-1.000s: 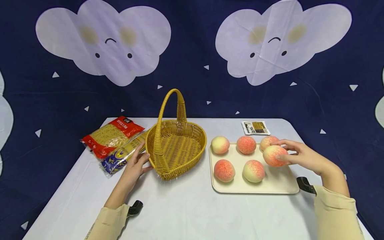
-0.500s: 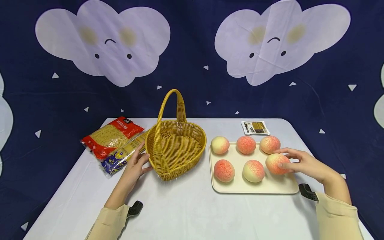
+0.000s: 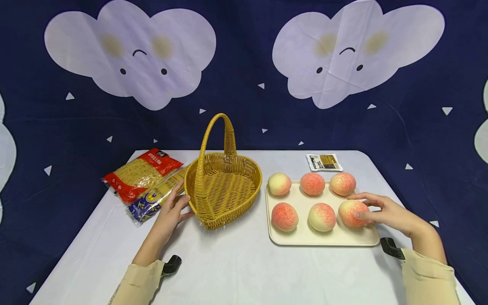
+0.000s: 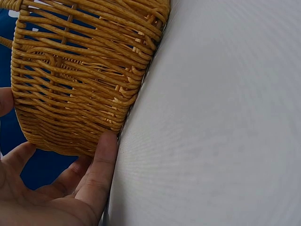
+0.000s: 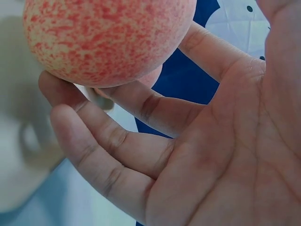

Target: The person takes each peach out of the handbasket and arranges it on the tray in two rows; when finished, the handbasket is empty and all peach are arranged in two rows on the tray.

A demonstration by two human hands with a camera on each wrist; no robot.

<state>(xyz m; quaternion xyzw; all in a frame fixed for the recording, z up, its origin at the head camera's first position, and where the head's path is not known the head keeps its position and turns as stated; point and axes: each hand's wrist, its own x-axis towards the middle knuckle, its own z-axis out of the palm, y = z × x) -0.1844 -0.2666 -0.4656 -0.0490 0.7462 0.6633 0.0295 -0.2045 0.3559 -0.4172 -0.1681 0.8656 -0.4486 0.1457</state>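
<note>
My right hand (image 3: pixel 390 216) holds a pink-and-cream peach (image 3: pixel 350 213) at the front right corner of a cream tray (image 3: pixel 301 239), thumb on its near side and fingers around the far side. In the right wrist view this peach (image 5: pixel 108 40) fills the top, with fingers (image 5: pixel 141 103) bent beneath it. Several other peaches sit in two rows on the tray, among them a red one (image 3: pixel 284 217). My left hand (image 3: pixel 171 214) rests its fingertips on the left side of an empty yellow wicker basket (image 3: pixel 244 206); the left wrist view shows spread fingers against the woven wall (image 4: pixel 80 80).
Left of the basket lie a red pasta bag (image 3: pixel 142 171) and a blue-and-yellow pasta packet (image 3: pixel 146 205). A small white-and-brown packet (image 3: pixel 325 162) lies behind the tray. The basket's tall handle (image 3: pixel 206 148) arches upward. A dark blue cloud-print curtain (image 3: pixel 244 63) hangs behind the white table (image 3: pixel 236 271).
My right hand has lowered the peach toward the front right of the tray, uncovering the peach behind it. The left hand and basket have stayed put.
</note>
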